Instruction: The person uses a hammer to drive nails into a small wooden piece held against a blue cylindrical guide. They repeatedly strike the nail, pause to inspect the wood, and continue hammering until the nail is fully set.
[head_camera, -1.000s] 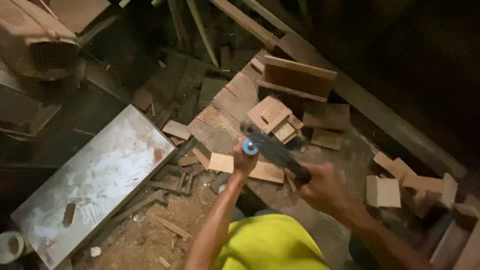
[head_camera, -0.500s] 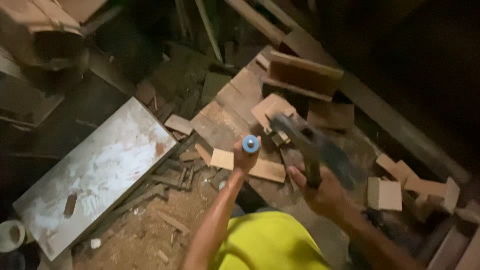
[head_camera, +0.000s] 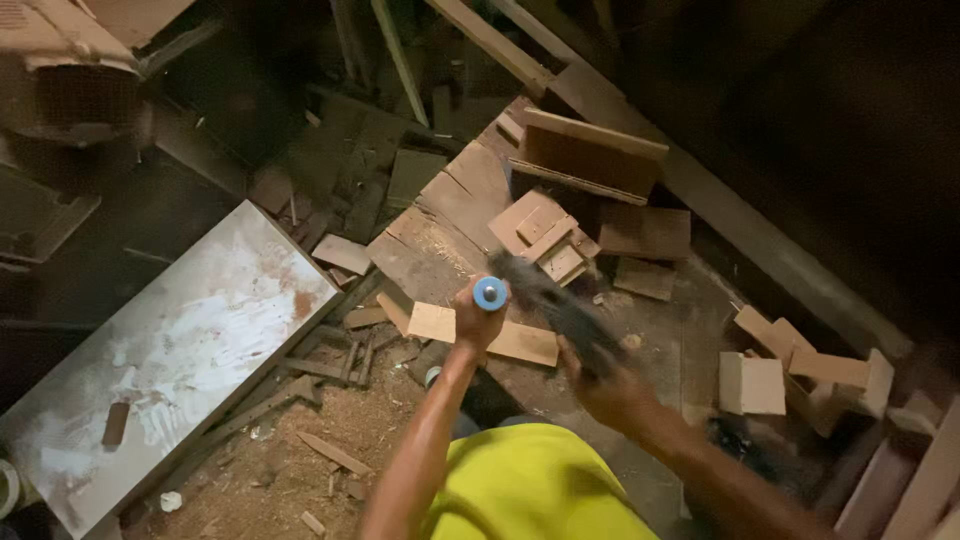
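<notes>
My left hand (head_camera: 478, 322) is closed around a tool with a round blue handle end (head_camera: 490, 293), held upright over the floor. My right hand (head_camera: 612, 385) grips a dark, long tool (head_camera: 555, 300) that is blurred by motion; its far end lies close beside the blue handle end. Both hands are raised above a heap of wood offcuts (head_camera: 545, 240). A flat pale wooden piece (head_camera: 520, 340) lies on the floor just beneath my hands. My yellow shirt (head_camera: 535, 490) fills the bottom of the view.
A large white-smeared flat board (head_camera: 170, 350) lies at left on sawdust. Wood blocks (head_camera: 790, 375) sit at right, long planks (head_camera: 720, 220) run diagonally behind, and a boxy machine (head_camera: 60, 90) stands at top left. Thin sticks (head_camera: 320, 370) litter the floor.
The dark tool in my right hand swung away to the right and has come back down toward the blue handle end. My left hand has stayed nearly still.
</notes>
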